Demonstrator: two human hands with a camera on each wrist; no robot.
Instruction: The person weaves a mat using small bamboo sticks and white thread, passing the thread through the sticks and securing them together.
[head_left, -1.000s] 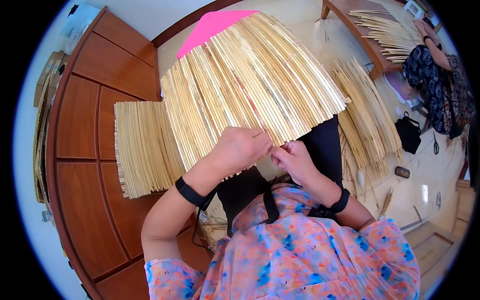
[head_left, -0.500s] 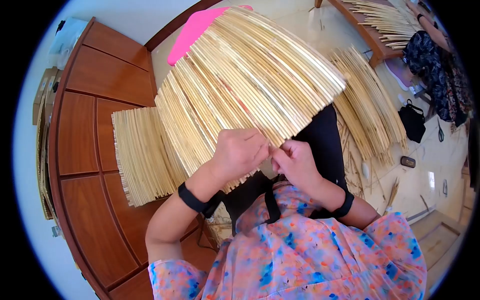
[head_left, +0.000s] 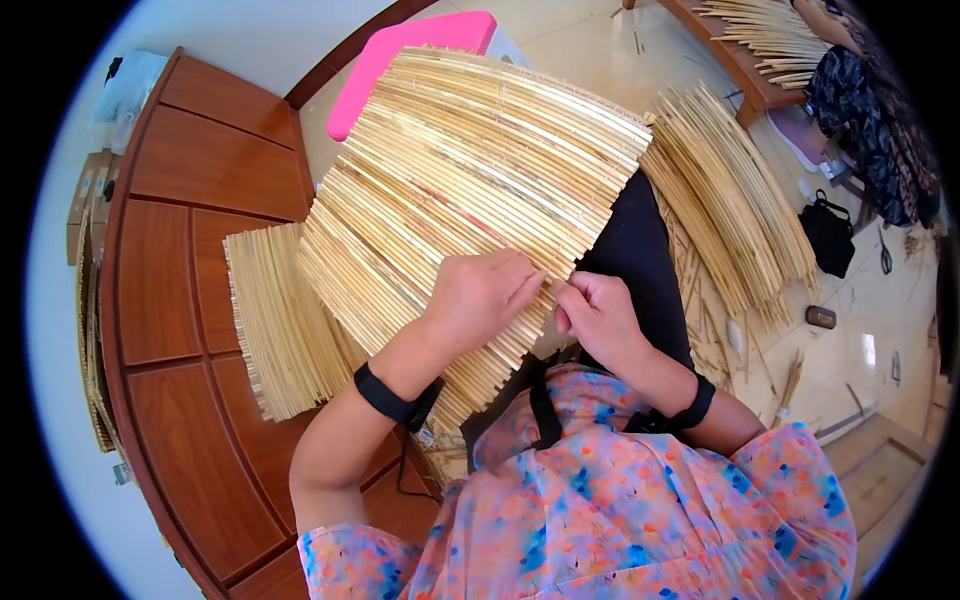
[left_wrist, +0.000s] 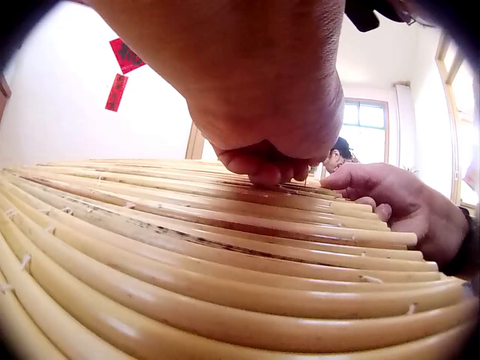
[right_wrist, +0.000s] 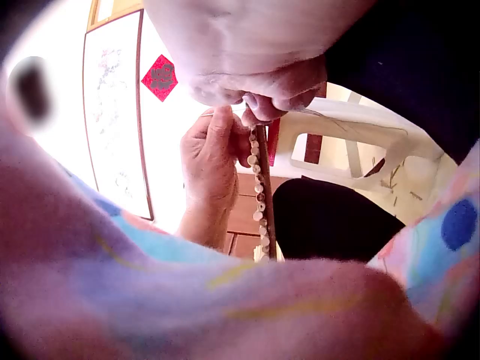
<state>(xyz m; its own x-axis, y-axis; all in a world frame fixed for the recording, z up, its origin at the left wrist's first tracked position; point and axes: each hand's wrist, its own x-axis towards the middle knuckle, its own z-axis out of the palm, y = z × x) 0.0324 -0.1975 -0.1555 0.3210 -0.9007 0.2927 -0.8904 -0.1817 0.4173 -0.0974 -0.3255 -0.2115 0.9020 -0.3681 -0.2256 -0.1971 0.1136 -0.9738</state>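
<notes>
A mat of pale reed sticks (head_left: 450,170) lies across the lap, its sticks slanting toward the lower right in the head view. My left hand (head_left: 480,295) bends its fingers at the mat's near edge. Close beside it, my right hand (head_left: 605,320) has thumb and fingers pinched together at the same edge. In the right wrist view a thin thread (right_wrist: 322,118) trails from the right hand (right_wrist: 259,60), beside the row of stick ends (right_wrist: 259,187). Small thread stitches show on the sticks (left_wrist: 225,277) in the left wrist view. The fingertips are partly hidden.
A second reed mat (head_left: 285,320) lies at the left against a wooden cabinet (head_left: 165,290). Loose reeds (head_left: 735,200) lie to the right, near a black bag (head_left: 828,236) and scissors (head_left: 885,252). A pink surface (head_left: 400,60) shows behind the mat; another person (head_left: 865,120) sits at upper right.
The mat has turned, its right corner moving left and toward me, and more of the pink surface shows. Both hands remain close together at the near edge.
</notes>
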